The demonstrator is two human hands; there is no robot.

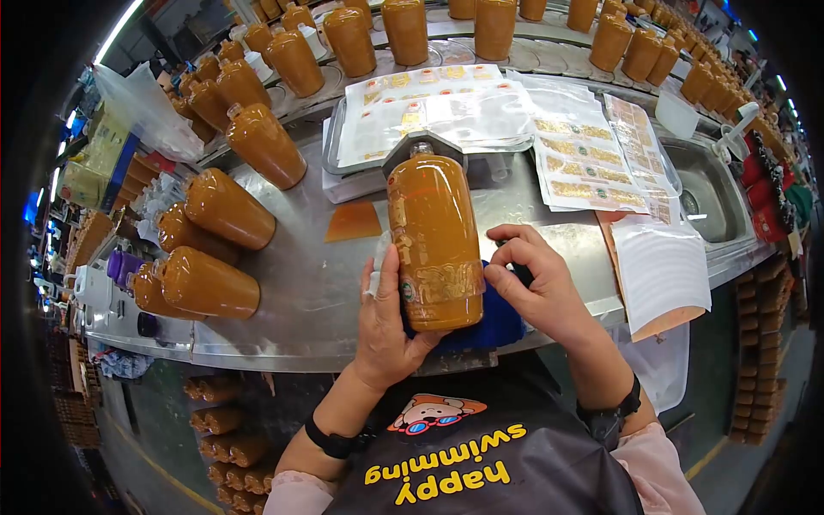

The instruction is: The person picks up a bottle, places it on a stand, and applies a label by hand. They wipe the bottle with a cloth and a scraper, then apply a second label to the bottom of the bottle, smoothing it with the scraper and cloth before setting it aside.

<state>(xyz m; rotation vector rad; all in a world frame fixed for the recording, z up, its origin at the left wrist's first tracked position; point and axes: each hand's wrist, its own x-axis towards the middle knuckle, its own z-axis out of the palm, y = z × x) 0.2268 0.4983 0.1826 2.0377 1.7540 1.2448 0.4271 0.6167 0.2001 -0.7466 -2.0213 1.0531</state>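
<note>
A glossy amber-brown bottle (435, 232) stands tilted before me, neck pointing away, with a decorated label band (442, 283) round its lower part. My left hand (386, 322) grips it from the left and below; something white (378, 262) wraps one finger. Close to the bottle's right side is my right hand (536, 279), its fingers curled and the thumb near the label's edge. A dark thing shows between those fingers, too hidden to name. Behind the bottle's neck sits a dark angular holder (463, 146). Blue material (498, 326) lies beneath.
Sheets of labels (429, 116) lie in a clear tray, with more label sheets (588, 163) to the right. Several brown bottles (232, 206) stand at the left, others (348, 41) along the conveyor (442, 53). A sink (708, 184) is at the right.
</note>
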